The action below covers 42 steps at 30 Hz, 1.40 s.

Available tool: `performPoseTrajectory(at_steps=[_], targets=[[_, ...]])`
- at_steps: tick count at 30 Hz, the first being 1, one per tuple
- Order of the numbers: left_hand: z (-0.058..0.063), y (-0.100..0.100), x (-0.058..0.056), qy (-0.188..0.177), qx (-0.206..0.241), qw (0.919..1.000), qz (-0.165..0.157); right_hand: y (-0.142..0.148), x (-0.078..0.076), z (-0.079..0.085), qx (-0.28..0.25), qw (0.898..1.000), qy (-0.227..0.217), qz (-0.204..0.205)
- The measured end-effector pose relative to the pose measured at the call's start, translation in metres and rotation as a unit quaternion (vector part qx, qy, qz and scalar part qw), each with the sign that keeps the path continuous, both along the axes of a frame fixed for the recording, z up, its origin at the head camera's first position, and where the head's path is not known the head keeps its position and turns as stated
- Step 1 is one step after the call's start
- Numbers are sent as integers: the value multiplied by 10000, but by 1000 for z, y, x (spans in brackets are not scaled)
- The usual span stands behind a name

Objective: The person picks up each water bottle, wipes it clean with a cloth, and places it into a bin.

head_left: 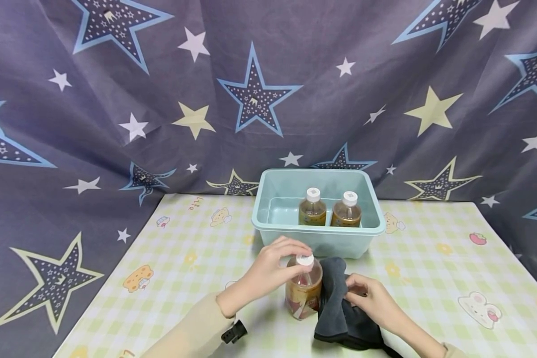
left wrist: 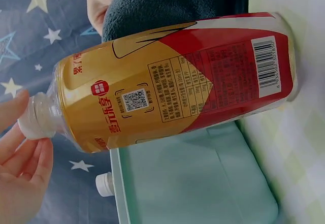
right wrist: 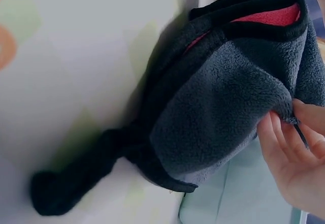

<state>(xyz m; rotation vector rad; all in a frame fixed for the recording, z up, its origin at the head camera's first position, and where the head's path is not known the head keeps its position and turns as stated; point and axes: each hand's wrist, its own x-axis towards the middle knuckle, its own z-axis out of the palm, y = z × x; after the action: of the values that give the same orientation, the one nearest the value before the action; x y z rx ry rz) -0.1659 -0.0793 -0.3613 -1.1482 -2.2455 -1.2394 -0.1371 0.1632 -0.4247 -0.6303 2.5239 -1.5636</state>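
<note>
My left hand (head_left: pixel 283 266) pinches the white cap of a drink bottle (head_left: pixel 303 293), which stands upright on the table in front of the bin. Its gold and red label with a barcode shows in the left wrist view. To the bottle's right, my right hand (head_left: pixel 373 301) pinches a dark grey plush cloth (right wrist: pixel 228 107) between thumb and fingers. The cloth has black edging, a patch of pink-red inside its fold and a black strap trailing over the table. In the head view the cloth lies right against the bottle's side.
Behind the hands stands a light blue plastic bin (head_left: pixel 277 229). Inside its right half are two white-capped bottles, one bottle (head_left: pixel 312 209) left of the other bottle (head_left: pixel 346 211). A checked tablecloth (head_left: pixel 197 253) covers the table, with a star-patterned curtain (head_left: pixel 161 99) behind.
</note>
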Motion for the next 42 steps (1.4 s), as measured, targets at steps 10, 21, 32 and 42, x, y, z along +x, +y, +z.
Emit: performPoseTrajectory(at_steps=[10, 21, 32, 42], targets=[[3, -3, -1, -165, -271, 9987, -406, 0, 0, 0, -93, 9999, -82, 21], [3, -2, 1, 83, -400, 9982, -431, 0, -2, -1, -68, 9999, -106, 61], [0, 2, 3, -38, 125, 9996, -263, -1, -2, 15, 8, 9999, 101, 57], [-3, 3, 1, -125, 282, 9990, -313, -4, -3, 38, 108, 9999, 43, -8]])
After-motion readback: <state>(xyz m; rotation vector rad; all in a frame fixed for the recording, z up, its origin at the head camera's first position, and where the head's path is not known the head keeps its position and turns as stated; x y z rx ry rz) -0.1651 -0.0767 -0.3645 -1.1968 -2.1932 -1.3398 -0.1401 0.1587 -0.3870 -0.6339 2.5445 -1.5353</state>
